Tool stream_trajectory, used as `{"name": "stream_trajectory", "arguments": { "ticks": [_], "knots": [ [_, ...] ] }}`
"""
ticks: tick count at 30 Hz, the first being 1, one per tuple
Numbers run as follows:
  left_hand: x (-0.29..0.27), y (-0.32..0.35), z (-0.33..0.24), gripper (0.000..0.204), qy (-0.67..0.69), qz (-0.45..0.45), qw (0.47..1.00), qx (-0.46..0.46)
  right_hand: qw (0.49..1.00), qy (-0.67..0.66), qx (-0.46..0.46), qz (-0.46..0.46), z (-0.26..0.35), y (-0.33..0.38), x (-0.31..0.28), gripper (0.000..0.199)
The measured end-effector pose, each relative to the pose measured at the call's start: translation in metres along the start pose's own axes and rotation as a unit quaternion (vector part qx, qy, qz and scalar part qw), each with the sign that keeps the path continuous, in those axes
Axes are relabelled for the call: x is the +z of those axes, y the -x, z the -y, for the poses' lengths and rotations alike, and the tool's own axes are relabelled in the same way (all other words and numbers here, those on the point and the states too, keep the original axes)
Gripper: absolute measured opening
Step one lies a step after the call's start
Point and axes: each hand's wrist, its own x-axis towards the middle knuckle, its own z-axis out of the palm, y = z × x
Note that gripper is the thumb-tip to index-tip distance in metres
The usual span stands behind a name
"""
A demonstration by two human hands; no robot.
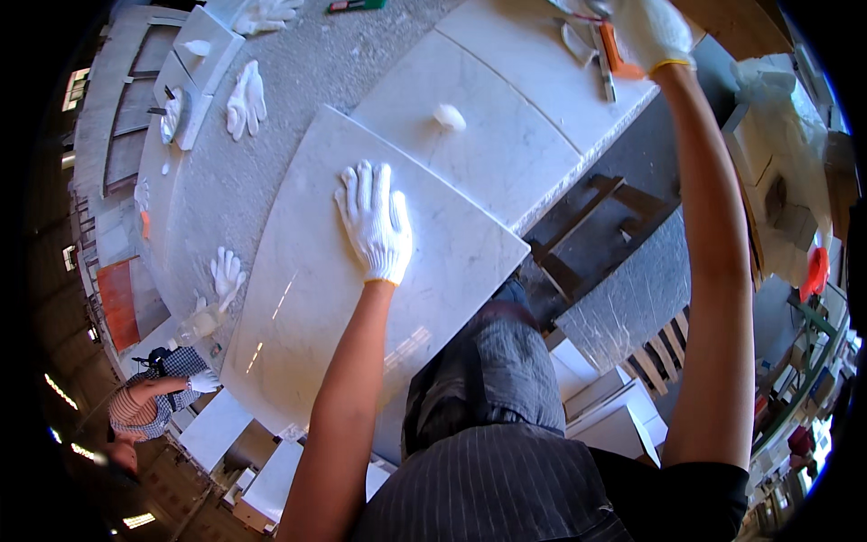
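The left hand [375,226] lies flat, fingers extended, holding nothing, on the near white slab [298,244], apparently steadying it. Far right, the right hand [652,34], its grip unclear, is beside an orange tool [616,51]; lifting that calls for a secure pinch.

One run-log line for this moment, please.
left hand: gloved, flat on near white slab; right hand: gloved, by orange tool, grip unclear; nearby: loose white glove on grey table

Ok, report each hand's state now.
Left gloved hand: open, palm down on the white veined slab.
Right gloved hand: beside an orange tool; grip cannot be told.
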Motion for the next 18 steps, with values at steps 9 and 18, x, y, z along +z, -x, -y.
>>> {"name": "stream_trajectory", "arguments": {
  "ticks": [9, 18],
  "knots": [
    [0.009, 0.009, 0.008, 0.042, -0.007, -0.048, 0.999, 0.013, 0.707, -0.627, 0.282, 0.164, 0.043, 0.239, -0.046, 0.029],
    [-0.005, -0.002, -0.040, 0.040, 0.071, -0.012, 0.972, 0.224, 0.731, -0.592, 0.267, 0.210, 0.086, 0.315, -0.012, 0.025]
  ]
}}
